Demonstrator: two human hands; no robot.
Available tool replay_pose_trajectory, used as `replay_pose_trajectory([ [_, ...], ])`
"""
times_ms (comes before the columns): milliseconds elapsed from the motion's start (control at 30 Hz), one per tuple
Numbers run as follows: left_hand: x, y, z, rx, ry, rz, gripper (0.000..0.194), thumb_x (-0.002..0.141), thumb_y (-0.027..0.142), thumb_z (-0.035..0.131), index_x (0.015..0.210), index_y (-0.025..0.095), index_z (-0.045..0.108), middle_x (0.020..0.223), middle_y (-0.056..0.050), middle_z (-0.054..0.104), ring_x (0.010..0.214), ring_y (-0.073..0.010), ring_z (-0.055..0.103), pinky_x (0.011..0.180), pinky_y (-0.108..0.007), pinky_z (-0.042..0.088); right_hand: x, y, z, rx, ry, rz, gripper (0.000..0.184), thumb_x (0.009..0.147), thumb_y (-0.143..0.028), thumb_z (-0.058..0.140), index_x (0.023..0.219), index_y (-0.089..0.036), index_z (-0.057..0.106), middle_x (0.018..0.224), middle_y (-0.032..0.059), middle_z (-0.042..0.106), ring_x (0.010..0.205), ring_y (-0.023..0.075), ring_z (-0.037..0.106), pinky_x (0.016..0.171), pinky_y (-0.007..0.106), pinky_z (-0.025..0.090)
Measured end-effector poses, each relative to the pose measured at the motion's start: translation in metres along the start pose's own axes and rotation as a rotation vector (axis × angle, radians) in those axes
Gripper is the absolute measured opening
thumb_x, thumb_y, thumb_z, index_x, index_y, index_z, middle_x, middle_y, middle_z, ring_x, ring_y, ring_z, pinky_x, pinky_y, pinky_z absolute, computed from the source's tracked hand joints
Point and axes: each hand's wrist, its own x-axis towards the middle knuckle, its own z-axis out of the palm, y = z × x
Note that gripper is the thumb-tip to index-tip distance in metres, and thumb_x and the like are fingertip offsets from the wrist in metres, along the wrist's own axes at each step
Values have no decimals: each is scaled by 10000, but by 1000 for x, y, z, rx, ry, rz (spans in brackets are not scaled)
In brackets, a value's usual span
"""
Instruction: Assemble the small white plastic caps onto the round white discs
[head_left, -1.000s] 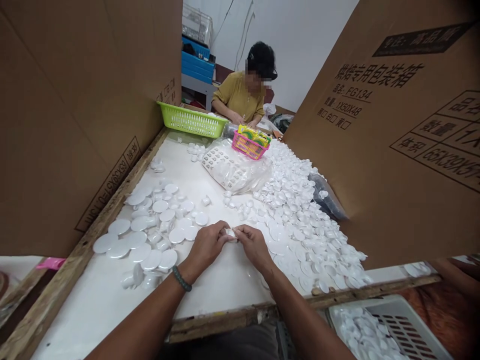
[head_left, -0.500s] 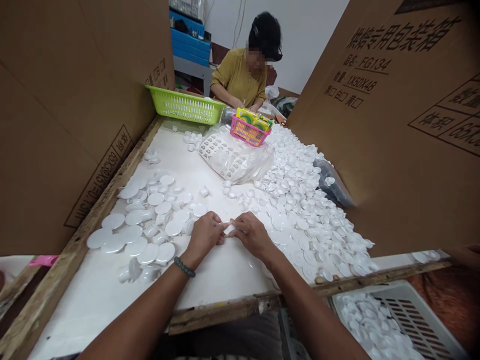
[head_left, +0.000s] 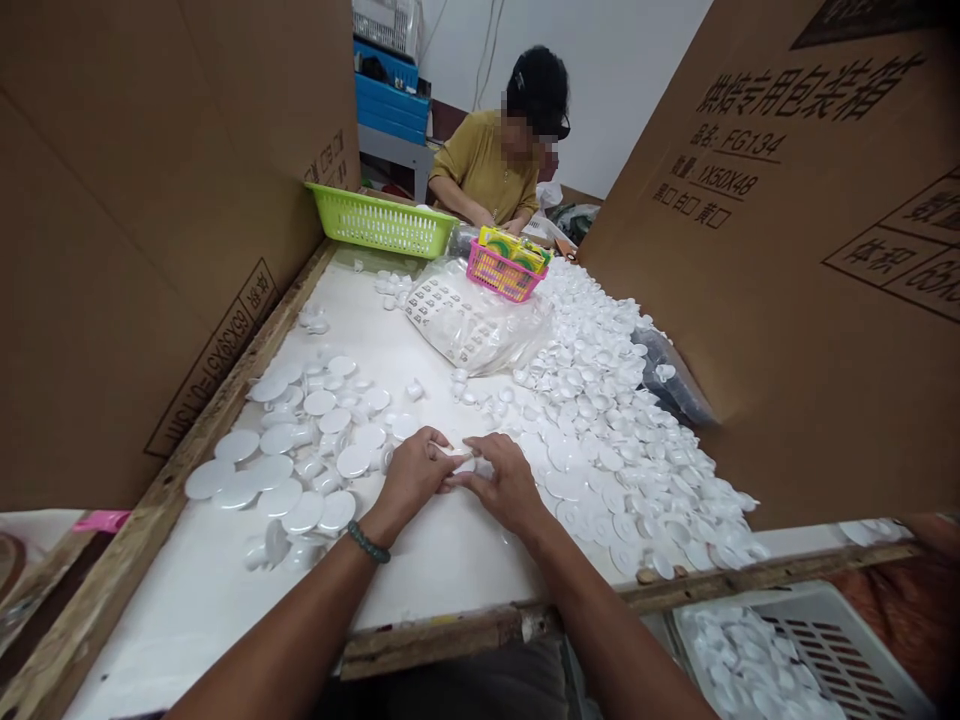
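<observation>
My left hand and my right hand meet over the white table top, fingers pinched together on one small white plastic part between them. A dark bead bracelet sits on my left wrist. To the left of my hands lies a cluster of flat white round discs. On the right a large heap of small white caps spreads along the table.
Tall cardboard boxes wall the table left and right. A clear bag of parts, a pink basket and a green basket stand at the far end, where another person in a yellow shirt works. A white crate with caps sits at lower right.
My hands stay together on the small white part, fingers shifting on it. The view has swung slightly; the table's things lie as before.
</observation>
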Motion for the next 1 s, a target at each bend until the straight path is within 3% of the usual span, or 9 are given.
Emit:
replay_pose_trajectory([
  [100,0,1,-1,3,-22,-11,287,655,320,667,813,197,461,523,65,576,428,-118,572,430,-201,430,1,2,-4,119,-82,-53,387,771,-276,648,1148,-237,571,901,41,626,854,184,523,756,335,432],
  [267,-1,2,-3,38,-12,18,290,641,301,680,817,194,476,539,70,584,432,-110,571,447,-199,434,1,3,-9,173,-43,46,356,676,-328,733,1011,-234,653,825,32,642,820,192,532,751,351,438],
  [400,0,1,-3,28,-16,-9,284,647,285,679,807,195,463,534,67,583,425,-113,568,439,-206,439,3,3,-10,225,-73,74,319,709,-328,706,1014,-249,657,833,33,636,830,186,540,737,336,443],
  [667,5,2,0,61,-38,-74,247,669,219,654,737,198,417,488,72,545,401,-115,556,413,-209,437,5,6,-3,65,-59,29,270,716,-348,697,935,-192,669,768,43,607,762,188,516,706,343,415],
  [867,3,-8,0,1,-14,25,232,693,323,642,752,190,461,569,52,573,490,-126,609,485,-229,490,2,6,-5,245,-62,82,281,688,-294,727,960,-251,673,738,5,610,773,170,525,696,306,433],
  [1000,1,-5,2,13,9,0,219,711,336,623,760,186,470,524,45,574,448,-130,593,454,-225,477,3,7,-6,249,-47,106,333,674,-294,736,997,-283,655,810,-2,640,799,172,534,701,311,441],
])
